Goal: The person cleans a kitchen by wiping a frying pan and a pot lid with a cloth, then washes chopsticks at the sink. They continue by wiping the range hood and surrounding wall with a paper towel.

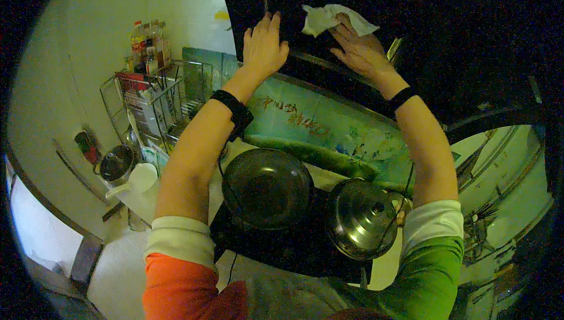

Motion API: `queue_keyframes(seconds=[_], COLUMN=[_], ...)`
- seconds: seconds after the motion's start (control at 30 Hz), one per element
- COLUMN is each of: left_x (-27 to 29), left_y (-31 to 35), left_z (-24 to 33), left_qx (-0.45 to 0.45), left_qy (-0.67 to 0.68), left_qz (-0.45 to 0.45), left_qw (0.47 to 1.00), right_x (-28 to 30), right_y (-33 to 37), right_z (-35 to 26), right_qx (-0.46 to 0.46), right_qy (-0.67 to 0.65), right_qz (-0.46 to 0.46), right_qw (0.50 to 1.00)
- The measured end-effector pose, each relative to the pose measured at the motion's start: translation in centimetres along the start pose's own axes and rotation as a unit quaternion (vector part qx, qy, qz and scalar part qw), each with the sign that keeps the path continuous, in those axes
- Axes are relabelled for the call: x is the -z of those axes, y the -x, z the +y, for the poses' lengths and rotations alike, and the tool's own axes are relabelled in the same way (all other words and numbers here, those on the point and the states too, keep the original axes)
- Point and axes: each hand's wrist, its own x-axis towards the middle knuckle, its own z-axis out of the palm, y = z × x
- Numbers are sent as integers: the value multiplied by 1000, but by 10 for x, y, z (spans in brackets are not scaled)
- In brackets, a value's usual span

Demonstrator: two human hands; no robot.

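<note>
Both my arms are raised toward a dark, glossy panel (405, 3), apparently a range hood, above the stove. My left hand (265, 44) rests against its lower left part, fingers stretched out and holding nothing. Under the fingers of my right hand (363, 50) is a crumpled thin white cloth (329, 19), pressed to the dark surface; whether it is fabric or paper I cannot make out. Below my arms, a dark wok (268, 188) and a lidded steel pot (362, 217) sit on the black stove (294, 252).
A green decorated backsplash panel (317, 105) runs behind the stove. To the left stand a wire rack (170, 103) with bottles (147, 44) on top, a white dipper (141, 178) and a dark pot (117, 163). Utensils (482, 217) stand at the right.
</note>
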Motion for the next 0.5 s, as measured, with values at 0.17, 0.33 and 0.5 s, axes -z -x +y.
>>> queue_keyframes(seconds=[0.17, 0.33, 0.5], left_x=[-8, -21, 3], left_y=[13, 51, 98], left_z=[-39, -68, -90], left_qx=[8, 77, 159], left_qy=[43, 69, 80], left_qz=[10, -16, -171], left_qw=[999, 995, 969], right_x=[17, 22, -33], right_y=[4, -64, -112], right_z=[23, 17, -27], right_qx=[90, 7, 30], right_qy=[24, 188, 223], right_qz=[-69, 70, 45], right_qw=[993, 980, 973])
